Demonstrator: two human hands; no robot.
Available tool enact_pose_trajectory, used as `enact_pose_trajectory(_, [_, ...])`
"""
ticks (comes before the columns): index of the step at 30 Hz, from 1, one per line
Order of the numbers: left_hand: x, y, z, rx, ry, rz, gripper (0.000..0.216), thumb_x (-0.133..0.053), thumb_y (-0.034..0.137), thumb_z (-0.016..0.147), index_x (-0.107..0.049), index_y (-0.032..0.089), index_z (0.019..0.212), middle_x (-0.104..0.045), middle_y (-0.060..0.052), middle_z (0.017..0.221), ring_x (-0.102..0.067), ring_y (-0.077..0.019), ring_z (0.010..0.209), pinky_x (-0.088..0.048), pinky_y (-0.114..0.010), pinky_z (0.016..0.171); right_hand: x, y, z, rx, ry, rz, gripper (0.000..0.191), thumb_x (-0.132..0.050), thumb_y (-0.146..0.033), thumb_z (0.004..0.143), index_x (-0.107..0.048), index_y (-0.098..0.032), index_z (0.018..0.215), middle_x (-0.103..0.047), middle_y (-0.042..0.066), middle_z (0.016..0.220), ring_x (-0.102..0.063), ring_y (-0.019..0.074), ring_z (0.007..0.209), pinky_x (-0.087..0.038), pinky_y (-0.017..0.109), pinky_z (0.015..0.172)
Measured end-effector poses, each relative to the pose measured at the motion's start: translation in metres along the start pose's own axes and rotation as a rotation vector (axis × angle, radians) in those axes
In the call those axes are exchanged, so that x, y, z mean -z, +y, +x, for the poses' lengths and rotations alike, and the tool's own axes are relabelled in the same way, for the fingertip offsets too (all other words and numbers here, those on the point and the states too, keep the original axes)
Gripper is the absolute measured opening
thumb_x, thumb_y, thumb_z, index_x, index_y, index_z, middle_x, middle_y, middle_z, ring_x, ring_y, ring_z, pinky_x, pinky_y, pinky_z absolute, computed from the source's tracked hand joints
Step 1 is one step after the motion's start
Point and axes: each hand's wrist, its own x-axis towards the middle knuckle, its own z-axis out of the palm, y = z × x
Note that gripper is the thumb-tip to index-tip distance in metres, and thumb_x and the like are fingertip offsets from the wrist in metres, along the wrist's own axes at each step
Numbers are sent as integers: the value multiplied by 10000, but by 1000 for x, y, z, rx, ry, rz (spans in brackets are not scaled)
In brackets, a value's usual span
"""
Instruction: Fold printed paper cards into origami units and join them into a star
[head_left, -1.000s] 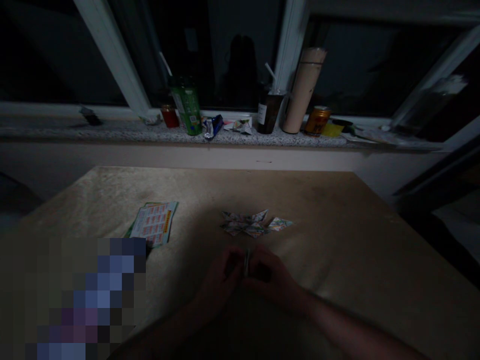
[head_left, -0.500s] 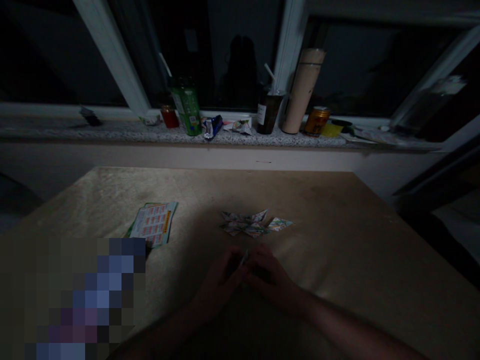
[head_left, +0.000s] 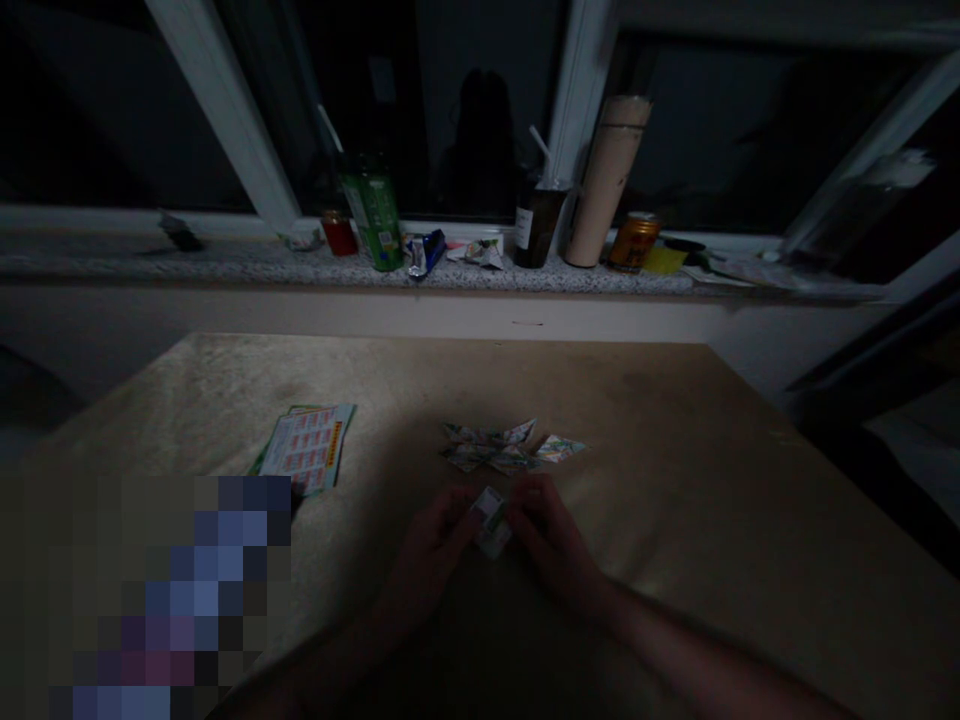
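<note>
Between my two hands is a small folded piece of printed paper (head_left: 492,522), pale with a green patch, its broad face turned up toward me. My left hand (head_left: 442,525) pinches its left edge between thumb and fingers. On the opposite edge, my right hand (head_left: 541,525) has its fingers closed on the paper too. Just beyond my fingers, several folded paper pieces (head_left: 491,447) with pointed ends lie in a cluster on the table. One diamond-shaped folded piece (head_left: 560,448) sits at the cluster's right end. Dim light hides the fine creases.
A stack of printed sheets (head_left: 306,445) lies at left on the brown table (head_left: 637,400). Along the granite windowsill (head_left: 465,278) stand a green cup (head_left: 377,215), a dark drink cup (head_left: 536,225), a tall pink flask (head_left: 607,180) and an orange can (head_left: 634,243). A pixelated patch covers the lower left.
The folded paper has turned from nearly edge-on to showing its flat face. My hands have moved slightly apart, with the paper still between them.
</note>
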Motion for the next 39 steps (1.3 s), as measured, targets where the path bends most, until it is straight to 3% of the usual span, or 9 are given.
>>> enact_pose_trajectory(2, [0, -1, 0, 7, 19, 33, 225, -513, 339, 843, -605, 191, 985, -666, -12, 886, -605, -190, 817, -445, -248, 720, 1, -1, 0, 19, 11, -25, 76, -455, -301, 907, -472, -227, 907, -504, -8, 783, -495, 130, 688, -426, 236, 609])
enact_pose_trajectory(8, [3, 0, 2, 43, -59, 181, 372, -459, 454, 851, -652, 160, 731, -628, 3, 662, -564, -180, 649, -415, -231, 596, 4, -2, -1, 61, -58, -125, 107, -496, -261, 888, -594, -218, 895, -607, 13, 813, -563, 137, 735, -451, 244, 655])
enact_pose_trajectory(13, [7, -1, 5, 66, 23, 152, 381, -479, 481, 818, -683, 166, 751, -660, -4, 719, -580, -201, 710, -434, -249, 654, 2, -2, -2, 172, -135, -146, 199, -670, -254, 765, -661, -253, 963, -630, 31, 916, -600, 161, 814, -469, 274, 698])
enact_pose_trajectory(21, [6, -2, 0, 160, 217, 78, 406, -540, 542, 749, -689, 170, 819, -681, -40, 813, -609, -239, 808, -469, -292, 681, 3, -3, -2, 195, -125, -160, 285, -734, -276, 701, -681, -272, 981, -642, 40, 914, -610, 181, 826, -494, 305, 700])
enact_pose_trajectory(23, [5, 1, -1, 165, 179, 51, 416, -528, 554, 751, -677, 166, 763, -665, -35, 723, -611, -217, 706, -467, -275, 614, 4, -4, -2, 212, -124, -165, 339, -755, -265, 673, -673, -267, 1002, -643, 45, 937, -612, 185, 839, -496, 315, 723])
enact_pose_trajectory(27, [3, 2, 0, 141, -24, -58, 429, -472, 532, 804, -618, 160, 650, -550, 20, 510, -482, -117, 425, -372, -207, 435, 3, -4, -3, 234, -132, -130, 326, -739, -252, 693, -671, -273, 1011, -645, 53, 979, -620, 186, 866, -496, 324, 753])
enact_pose_trajectory(31, [3, -1, 1, 131, -60, -39, 433, -463, 521, 817, -585, 157, 615, -461, 52, 454, -373, -82, 368, -279, -183, 377, 3, -3, -4, 220, -116, -135, 235, -729, -300, 710, -702, -262, 941, -660, 45, 877, -628, 175, 788, -498, 289, 671])
enact_pose_trajectory(34, [3, -3, 0, 116, -29, 11, 371, -476, 468, 820, -614, 164, 658, -530, 32, 528, -467, -115, 456, -368, -200, 451, 3, -4, -3, 196, -133, -139, 185, -725, -328, 712, -720, -251, 880, -662, 36, 809, -620, 165, 725, -489, 273, 621])
enact_pose_trajectory(39, [5, -5, 2, 12, 12, 120, 213, -536, 311, 791, -670, 184, 897, -682, -23, 875, -601, -208, 836, -440, -285, 760, 4, -4, -3, 166, -134, -153, 117, -711, -358, 721, -725, -247, 755, -641, 9, 683, -583, 136, 593, -458, 247, 523])
